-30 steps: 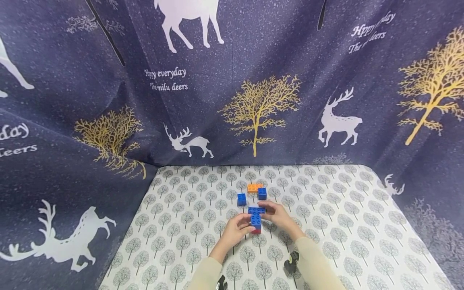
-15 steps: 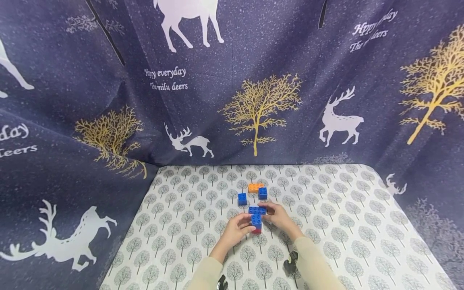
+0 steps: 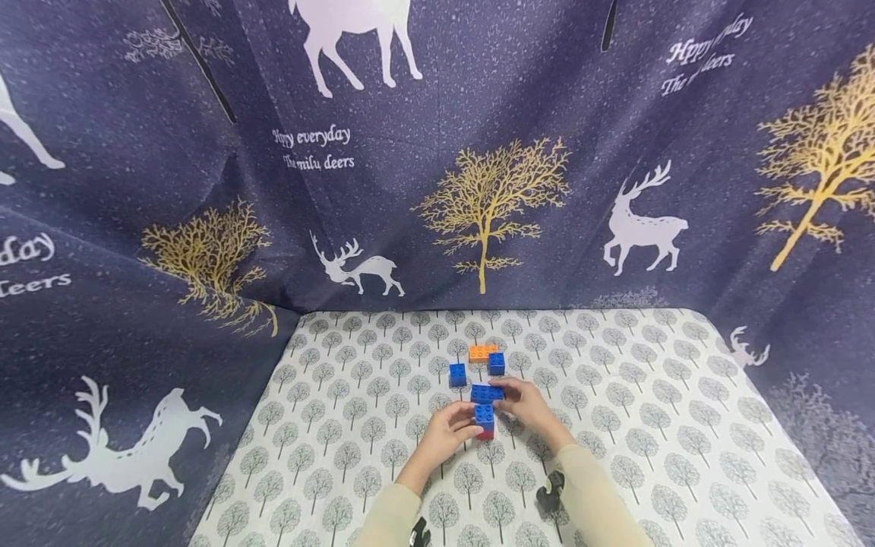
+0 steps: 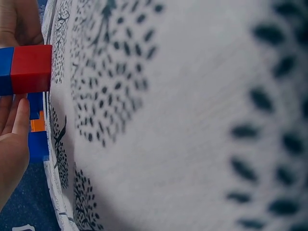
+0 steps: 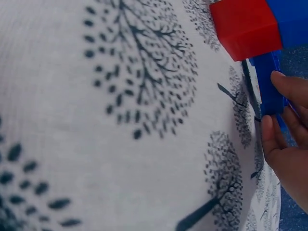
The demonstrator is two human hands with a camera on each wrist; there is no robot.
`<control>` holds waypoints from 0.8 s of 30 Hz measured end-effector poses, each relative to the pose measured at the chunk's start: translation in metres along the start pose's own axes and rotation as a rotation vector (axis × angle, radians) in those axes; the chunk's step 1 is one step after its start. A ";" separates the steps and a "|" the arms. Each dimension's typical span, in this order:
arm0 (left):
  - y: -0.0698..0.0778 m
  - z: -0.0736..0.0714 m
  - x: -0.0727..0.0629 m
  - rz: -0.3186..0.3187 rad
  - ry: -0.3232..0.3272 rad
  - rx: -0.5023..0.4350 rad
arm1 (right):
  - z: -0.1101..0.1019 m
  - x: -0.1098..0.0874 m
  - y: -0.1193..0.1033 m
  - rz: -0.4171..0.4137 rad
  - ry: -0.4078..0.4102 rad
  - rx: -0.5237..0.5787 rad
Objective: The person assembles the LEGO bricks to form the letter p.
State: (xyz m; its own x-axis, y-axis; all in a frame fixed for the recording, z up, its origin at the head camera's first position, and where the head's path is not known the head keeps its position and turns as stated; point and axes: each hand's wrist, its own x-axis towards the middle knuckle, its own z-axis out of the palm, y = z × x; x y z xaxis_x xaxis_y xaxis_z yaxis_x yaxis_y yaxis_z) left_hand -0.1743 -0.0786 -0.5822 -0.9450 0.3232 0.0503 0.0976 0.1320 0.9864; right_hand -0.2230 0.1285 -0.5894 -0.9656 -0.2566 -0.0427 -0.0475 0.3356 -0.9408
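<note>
A small two-brick stack stands near the middle of the table, a blue toy building brick (image 3: 484, 415) on top of a red brick (image 3: 485, 435). My left hand (image 3: 443, 441) holds this stack from its left side, thumb toward the near face. Just behind it, my right hand (image 3: 529, 409) pinches the right end of a longer blue brick (image 3: 485, 393). The right wrist view shows the thumb and fingers on that long blue brick (image 5: 268, 84), beyond the red brick (image 5: 244, 29). In the left wrist view the red brick (image 4: 31, 69) sits close to the cloth.
Farther back lie a small blue brick (image 3: 457, 374), another blue brick (image 3: 497, 364) and an orange brick (image 3: 482, 352) close behind it. A tree-patterned white cloth (image 3: 369, 486) covers the table. Dark deer-printed curtains (image 3: 437, 228) enclose the back and sides.
The long blue brick has shifted slightly back from the stack and now lies at a slight angle, moved by my right hand. The left hand and its stack look nearly still.
</note>
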 end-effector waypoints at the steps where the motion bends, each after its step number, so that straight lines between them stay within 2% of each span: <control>1: -0.002 0.000 0.001 -0.010 0.001 -0.006 | -0.001 0.000 -0.001 0.002 0.003 0.003; 4: -0.003 -0.001 0.001 -0.016 0.000 -0.015 | -0.003 0.000 -0.003 0.001 0.025 -0.004; 11: 0.028 -0.002 -0.007 -0.019 -0.003 -0.006 | -0.007 0.000 -0.010 0.038 0.072 0.051; 13: 0.025 -0.002 -0.006 -0.010 -0.004 0.004 | -0.009 0.000 -0.011 0.039 0.069 0.053; 19: 0.002 -0.001 0.000 -0.020 0.011 0.017 | -0.017 0.000 -0.012 -0.024 0.044 -0.001; 24: -0.002 -0.001 0.001 -0.029 0.007 -0.001 | -0.025 -0.005 -0.016 -0.071 0.011 0.033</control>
State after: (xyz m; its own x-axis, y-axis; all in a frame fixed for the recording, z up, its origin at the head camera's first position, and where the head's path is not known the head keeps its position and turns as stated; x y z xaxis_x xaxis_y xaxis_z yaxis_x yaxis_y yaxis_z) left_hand -0.1757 -0.0799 -0.5845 -0.9496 0.3126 0.0230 0.0700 0.1399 0.9877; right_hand -0.2234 0.1470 -0.5657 -0.9627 -0.2691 0.0280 -0.1079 0.2870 -0.9519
